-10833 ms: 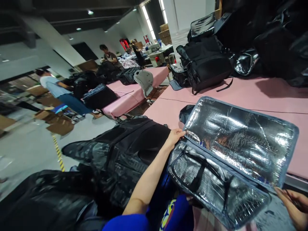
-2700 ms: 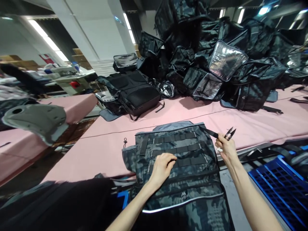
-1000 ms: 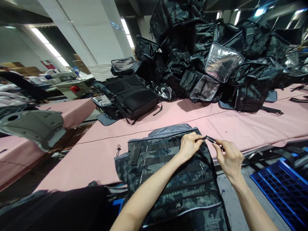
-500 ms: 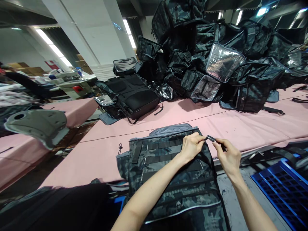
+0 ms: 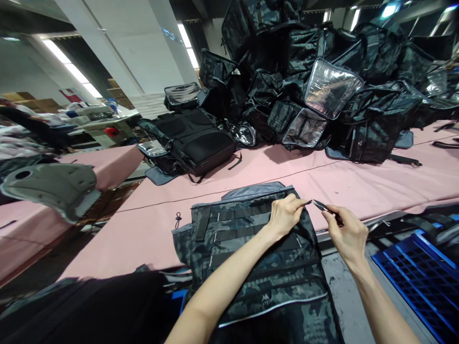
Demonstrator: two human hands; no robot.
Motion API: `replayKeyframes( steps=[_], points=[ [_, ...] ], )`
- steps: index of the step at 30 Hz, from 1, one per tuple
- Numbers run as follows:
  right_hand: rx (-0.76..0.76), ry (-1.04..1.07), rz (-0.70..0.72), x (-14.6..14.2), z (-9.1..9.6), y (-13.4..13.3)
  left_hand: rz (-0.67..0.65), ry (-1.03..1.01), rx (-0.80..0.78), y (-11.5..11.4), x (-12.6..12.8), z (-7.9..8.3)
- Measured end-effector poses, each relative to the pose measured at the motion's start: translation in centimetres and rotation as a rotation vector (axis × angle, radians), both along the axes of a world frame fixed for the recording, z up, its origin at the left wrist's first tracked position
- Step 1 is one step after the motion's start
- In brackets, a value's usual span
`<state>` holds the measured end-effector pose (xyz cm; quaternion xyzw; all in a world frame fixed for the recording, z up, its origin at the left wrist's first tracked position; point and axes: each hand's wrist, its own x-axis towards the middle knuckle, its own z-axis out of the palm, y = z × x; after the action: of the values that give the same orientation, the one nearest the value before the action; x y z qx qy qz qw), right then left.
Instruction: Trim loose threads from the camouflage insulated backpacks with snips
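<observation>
Dark camouflage fabric backpack [image 5: 283, 270]: lower centre of the frame. Left hand [image 5: 286, 214]: pinched on a narrow black strap end [image 5: 308, 202], right of centre. Right hand [image 5: 347, 231]: closed around small black metal snips [image 5: 322, 206], tips just beside the strap end. Hold it taut; keep tips clear of the left hand.

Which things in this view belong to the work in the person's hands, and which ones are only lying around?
In the work:
- camouflage backpack, under the left hand
- dark strap end, pinched by the left hand
- small snips, held in the right hand

Apparently just around:
- black bag across the table
- heap of bags
- blue crate
- grey chair
</observation>
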<state>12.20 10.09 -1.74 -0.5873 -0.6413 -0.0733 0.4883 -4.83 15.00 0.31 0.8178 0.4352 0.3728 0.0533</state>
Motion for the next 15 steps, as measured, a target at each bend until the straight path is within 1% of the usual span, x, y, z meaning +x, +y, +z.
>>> replayKeyframes(
  steps=[4, 10, 12, 15],
  points=[
    [0.061, -0.126, 0.006, -0.02, 0.26, 0.02, 0.014, 0.068, 0.035, 0.00, -0.11, -0.28],
    [0.036, -0.154, -0.003, -0.38, 0.61, -0.13, 0.019, 0.156, 0.084, 0.05, -0.17, -0.42],
    [0.000, -0.073, 0.011, -0.58, 0.48, 0.10, 0.025, 0.188, 0.118, -0.02, -0.14, -0.50],
    [-0.115, 0.244, 0.141, -0.66, 0.12, 0.72, 0.019, 0.222, 0.171, -0.14, -0.20, -0.73]
  ],
)
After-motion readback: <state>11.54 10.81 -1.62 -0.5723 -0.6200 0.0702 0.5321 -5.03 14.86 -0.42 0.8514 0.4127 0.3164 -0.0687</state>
